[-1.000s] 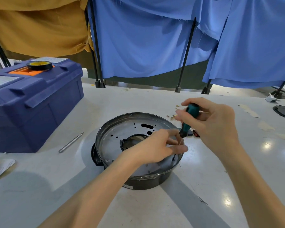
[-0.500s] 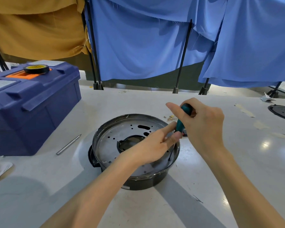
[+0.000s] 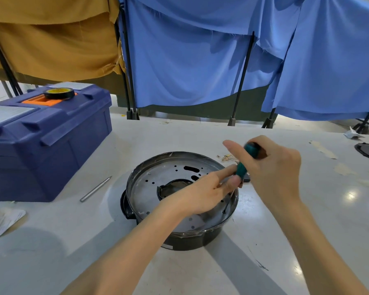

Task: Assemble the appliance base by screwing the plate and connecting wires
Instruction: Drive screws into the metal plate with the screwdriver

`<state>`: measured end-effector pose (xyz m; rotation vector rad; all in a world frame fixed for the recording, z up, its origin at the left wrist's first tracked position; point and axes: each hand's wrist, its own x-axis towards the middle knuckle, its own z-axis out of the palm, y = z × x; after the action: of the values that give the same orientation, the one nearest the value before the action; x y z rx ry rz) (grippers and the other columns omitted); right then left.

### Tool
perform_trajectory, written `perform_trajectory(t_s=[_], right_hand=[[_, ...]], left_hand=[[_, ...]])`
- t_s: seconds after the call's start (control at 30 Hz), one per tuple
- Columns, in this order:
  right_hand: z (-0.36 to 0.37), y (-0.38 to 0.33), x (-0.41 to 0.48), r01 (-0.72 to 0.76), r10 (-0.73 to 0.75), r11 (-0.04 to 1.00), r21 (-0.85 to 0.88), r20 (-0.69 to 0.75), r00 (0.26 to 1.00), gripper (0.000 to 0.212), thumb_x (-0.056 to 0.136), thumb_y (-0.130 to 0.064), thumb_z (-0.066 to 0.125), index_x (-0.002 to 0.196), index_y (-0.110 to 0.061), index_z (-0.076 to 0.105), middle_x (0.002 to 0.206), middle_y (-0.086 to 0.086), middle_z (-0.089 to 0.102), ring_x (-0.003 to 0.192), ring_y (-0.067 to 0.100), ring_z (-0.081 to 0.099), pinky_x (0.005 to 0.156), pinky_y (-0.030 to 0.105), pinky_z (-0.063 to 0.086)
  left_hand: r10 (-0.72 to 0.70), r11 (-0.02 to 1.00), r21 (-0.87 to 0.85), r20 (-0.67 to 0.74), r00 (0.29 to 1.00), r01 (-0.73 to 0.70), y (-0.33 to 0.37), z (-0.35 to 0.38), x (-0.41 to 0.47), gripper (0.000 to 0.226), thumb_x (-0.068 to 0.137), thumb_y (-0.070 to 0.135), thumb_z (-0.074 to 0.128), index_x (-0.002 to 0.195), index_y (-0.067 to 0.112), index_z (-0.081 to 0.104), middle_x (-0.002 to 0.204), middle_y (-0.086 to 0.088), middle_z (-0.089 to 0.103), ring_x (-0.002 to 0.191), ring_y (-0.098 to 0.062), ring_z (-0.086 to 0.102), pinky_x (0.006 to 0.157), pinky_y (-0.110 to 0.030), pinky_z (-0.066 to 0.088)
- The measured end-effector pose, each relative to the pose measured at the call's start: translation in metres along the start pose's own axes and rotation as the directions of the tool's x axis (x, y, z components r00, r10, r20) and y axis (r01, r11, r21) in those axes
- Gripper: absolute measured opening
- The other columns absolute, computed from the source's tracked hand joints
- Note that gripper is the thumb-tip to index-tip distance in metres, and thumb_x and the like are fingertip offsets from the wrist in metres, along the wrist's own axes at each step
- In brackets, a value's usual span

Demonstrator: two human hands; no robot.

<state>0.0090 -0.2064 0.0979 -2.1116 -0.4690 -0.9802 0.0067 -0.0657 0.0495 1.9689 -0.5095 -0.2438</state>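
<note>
Plate [image 3: 149,188] seated in appliance base [image 3: 190,241] mid-desk [image 3: 51,252], at 12 o'clock from body. Screwdriver [image 3: 242,167] tip down at plate's 4 o'clock rim hole, long axis tilted up toward 1 o'clock. Right hand [image 3: 273,167] gripping handle top, nearer; left hand [image 3: 196,194] pinching lower handle, over plate.

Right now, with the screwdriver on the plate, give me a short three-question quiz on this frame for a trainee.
1. True or false: the right hand grips the screwdriver by its green handle.
2. What sits on the blue toolbox? A: tape roll; B: pliers; C: gloves.
3. Fill in: the ___ hand steadies the screwdriver just below its handle, over the plate.
Key: 1 true; 2 A; 3 left hand.
</note>
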Motion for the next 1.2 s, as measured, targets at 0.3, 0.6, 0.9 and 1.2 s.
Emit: perform_trajectory(t_s=[0.3,0.6,0.9,1.2], right_hand=[[0.002,-0.005,-0.003,-0.013,0.006,0.985,0.170,0.042,0.999,0.030,0.077,-0.034,0.078,0.085,-0.005,0.075,0.070,0.005,0.072,0.065,0.019,0.072,0.068,0.037,0.060],[-0.017,0.008,0.012,-0.125,-0.021,0.926,0.356,0.378,0.925,0.014,0.090,-0.017,0.067,0.101,-0.016,0.077,0.090,-0.010,0.077,0.088,0.005,0.072,0.082,0.022,0.058],[0.001,0.002,-0.002,0.026,-0.025,0.998,0.054,-0.019,1.000,0.043,0.087,-0.046,0.067,0.071,-0.006,0.067,0.059,0.004,0.062,0.054,0.024,0.058,0.058,0.039,0.052],[0.004,-0.001,-0.004,-0.035,0.026,0.986,0.163,0.062,0.998,0.034,0.079,-0.037,0.077,0.082,-0.004,0.073,0.068,0.008,0.070,0.065,0.024,0.071,0.067,0.041,0.059]], left_hand=[[-0.006,0.999,-0.054,0.004,1.000,0.006,0.002,0.000,-0.003,0.054,0.095,0.053,0.041,0.145,0.034,0.034,0.129,-0.006,0.060,0.124,-0.020,0.053,0.112,-0.049,0.035],[0.013,0.998,-0.064,0.060,0.998,-0.009,0.004,-0.004,-0.007,0.030,0.101,0.044,0.036,0.119,0.029,0.055,0.109,0.016,0.060,0.127,-0.013,0.049,0.115,-0.047,0.031],[0.022,0.995,-0.093,0.033,0.999,-0.019,0.003,-0.002,-0.005,0.044,0.103,0.038,0.034,0.143,0.022,0.041,0.132,0.004,0.059,0.130,-0.010,0.048,0.116,-0.036,0.031],[0.005,0.996,-0.094,0.004,1.000,-0.005,0.002,-0.001,-0.005,0.035,0.098,0.049,0.041,0.132,0.043,0.046,0.126,-0.010,0.060,0.117,-0.026,0.055,0.114,-0.051,0.031]])
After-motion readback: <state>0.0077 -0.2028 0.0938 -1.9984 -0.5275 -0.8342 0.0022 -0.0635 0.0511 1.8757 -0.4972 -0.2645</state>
